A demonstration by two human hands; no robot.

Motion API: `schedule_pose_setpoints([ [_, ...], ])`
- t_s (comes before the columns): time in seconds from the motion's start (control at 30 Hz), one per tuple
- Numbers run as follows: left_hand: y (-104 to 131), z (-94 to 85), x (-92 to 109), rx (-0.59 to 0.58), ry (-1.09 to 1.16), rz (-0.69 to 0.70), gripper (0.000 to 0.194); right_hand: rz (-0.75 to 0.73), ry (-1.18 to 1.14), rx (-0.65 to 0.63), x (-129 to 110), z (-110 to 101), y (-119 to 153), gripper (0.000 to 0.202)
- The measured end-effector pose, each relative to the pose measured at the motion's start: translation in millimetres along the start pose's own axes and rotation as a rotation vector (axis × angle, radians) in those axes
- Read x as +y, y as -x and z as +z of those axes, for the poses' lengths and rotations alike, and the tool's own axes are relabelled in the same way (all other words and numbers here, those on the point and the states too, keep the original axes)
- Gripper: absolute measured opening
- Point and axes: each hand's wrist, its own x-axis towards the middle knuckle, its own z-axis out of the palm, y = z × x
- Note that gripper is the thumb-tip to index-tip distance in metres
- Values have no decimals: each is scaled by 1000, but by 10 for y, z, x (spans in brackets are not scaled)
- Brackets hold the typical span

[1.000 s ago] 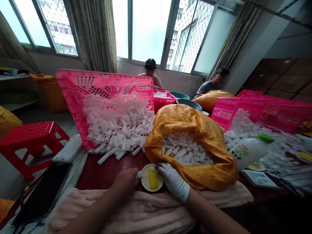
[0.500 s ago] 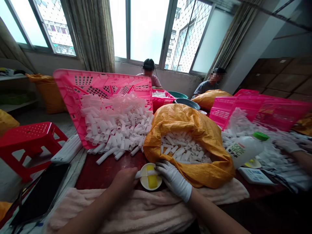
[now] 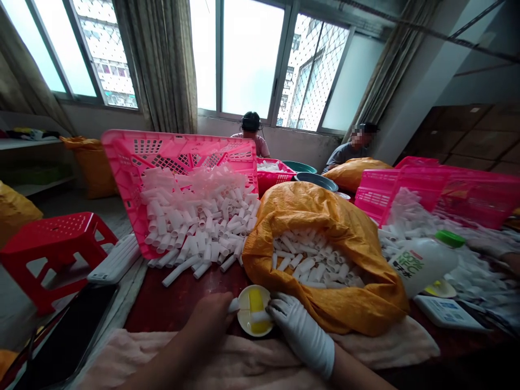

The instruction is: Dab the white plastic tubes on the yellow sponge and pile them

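A small round white dish (image 3: 242, 324) stands near the table's front edge, with a yellow block (image 3: 255, 299) in it. My bare left hand (image 3: 212, 315) is closed around a short white tube (image 3: 234, 306) at the dish's left rim; its fingers are partly blurred. From the right, my right hand (image 3: 303, 330), in a white glove with dark fingertips, pinches another white tube (image 3: 260, 316) that lies across the near part of the yellow block. Just beyond my right hand, an orange sack (image 3: 325, 208) lies open, showing many white tubes (image 3: 311, 265).
A tipped pink crate (image 3: 122, 179) spills white tubes at the left. On the right are a green-capped bottle (image 3: 426, 262), a white box-like device (image 3: 449, 311) and another pink crate (image 3: 377, 189). A pink towel (image 3: 195, 363) lines the front edge. Two people sit by the windows.
The tube in my right hand has moved from the far part of the yellow block toward its near part. My left hand stays at the dish's left. The camera view has shifted slightly.
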Motion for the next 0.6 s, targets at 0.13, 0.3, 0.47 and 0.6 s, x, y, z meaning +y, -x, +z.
schedule_pose_setpoints([
  [0.13,-15,50,-18,10,11,-11,18,-69,-27,-108,-45,3,-7,11],
  [0.3,32,-57,14,67,-35,-14,19,-16,-422,174,-212,-102,-101,16],
  [0.47,118,-179,86,150,91,133,21,568,-1087,486,-372,-60,-219,20],
  [0.6,144,-178,152,42,208,166,18,597,-1030,542,-472,-142,-270,14],
])
